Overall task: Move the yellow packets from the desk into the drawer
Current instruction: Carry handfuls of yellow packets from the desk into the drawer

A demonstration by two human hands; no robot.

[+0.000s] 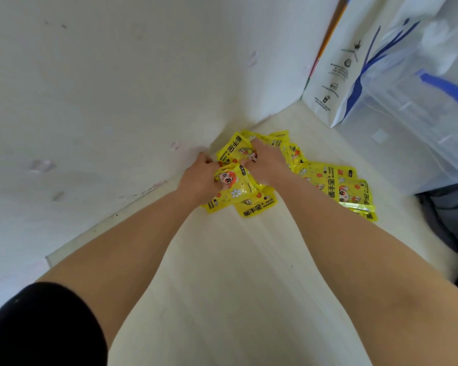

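Several yellow hand-warmer packets [328, 180] lie in a loose pile on the pale desk [236, 273], close to the wall. My left hand [198, 178] grips a bunch of packets [236, 186] at the pile's left end, fingers curled round them. My right hand [265, 159] lies on top of the pile's far part, its fingers curled into the packets [232, 149] there. No drawer is in view.
A cream wall [103, 101] runs along the desk's far left side. A white paper bag [336, 70] and a clear plastic bag with blue trim [421, 101] stand at the back right. Dark fabric [450, 215] lies at the right edge.
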